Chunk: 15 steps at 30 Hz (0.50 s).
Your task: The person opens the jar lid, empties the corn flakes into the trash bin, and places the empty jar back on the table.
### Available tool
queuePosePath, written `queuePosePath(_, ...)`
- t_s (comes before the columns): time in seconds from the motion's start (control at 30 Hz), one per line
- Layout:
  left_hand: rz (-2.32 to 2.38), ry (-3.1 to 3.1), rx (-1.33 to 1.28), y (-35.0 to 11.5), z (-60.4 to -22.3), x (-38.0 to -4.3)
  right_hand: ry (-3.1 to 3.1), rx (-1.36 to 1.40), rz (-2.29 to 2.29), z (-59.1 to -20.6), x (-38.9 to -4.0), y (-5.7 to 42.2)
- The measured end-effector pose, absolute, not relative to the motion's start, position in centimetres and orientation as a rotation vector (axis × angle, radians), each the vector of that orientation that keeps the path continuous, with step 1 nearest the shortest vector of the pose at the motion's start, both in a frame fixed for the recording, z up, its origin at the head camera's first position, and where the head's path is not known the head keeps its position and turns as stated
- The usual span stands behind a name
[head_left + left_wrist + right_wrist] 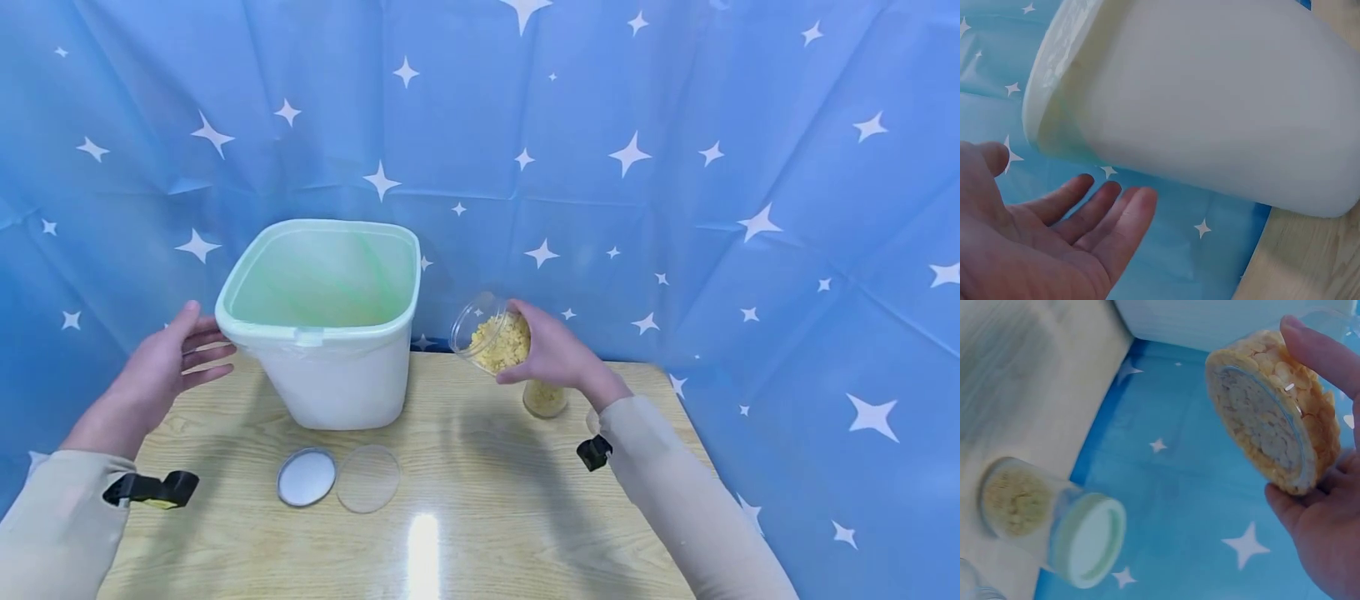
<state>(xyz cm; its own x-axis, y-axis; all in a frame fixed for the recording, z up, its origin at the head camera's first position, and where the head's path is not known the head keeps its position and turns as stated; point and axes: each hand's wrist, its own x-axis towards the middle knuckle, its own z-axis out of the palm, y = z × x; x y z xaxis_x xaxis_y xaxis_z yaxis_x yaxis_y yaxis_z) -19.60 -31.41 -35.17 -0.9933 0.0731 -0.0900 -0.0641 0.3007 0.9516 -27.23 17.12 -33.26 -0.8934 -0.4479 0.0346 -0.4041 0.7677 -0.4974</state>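
Jar (489,340) of pale yellow flakes sits right of centre in the head view, up off the table (495,550), tipped with its clear mouth toward the left; my right hand (553,346) has it, thumb and fingers round the lower end. My left hand (161,367) is at mid-left, fingers spread loosely, holding nothing, just beside the rim of the bin (341,383). Bin is white with a pale green rim, left of centre, upright, well apart from the jar. Silver-faced lid (306,477) and clear disc (367,478) lie side by side in the lower left-centre. Second jar (545,398) stands below my right hand, partly hidden by it. Blue star-print curtain (750,108) fills the top and right side. Left wrist view: my hand at lower left, palm showing, grip wide; bin wall runs across the upper right, fingertips near it, gap visible. Right wrist view: held jar at upper right, base facing lower left, flakes packed against it; my thumb on one side, fingers on the other, grip closed round it. Second jar at lower left has a pale green cap on. Clear item (977,584) at the lower-left corner is cut off, can't tell what.
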Motion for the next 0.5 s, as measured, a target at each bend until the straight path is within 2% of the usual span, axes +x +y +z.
queuePosePath(0.3, 1.765, 2.353, 0.024, -30.4, -34.8, -19.9, 2.890, -0.807, -0.726, -30.4, -28.3, 16.2)
queuePosePath(0.5, 1.780, 2.282, 0.011, -30.1, -35.4, -20.3, 2.909, -0.789, -0.710, -28.6, -29.1, 15.5)
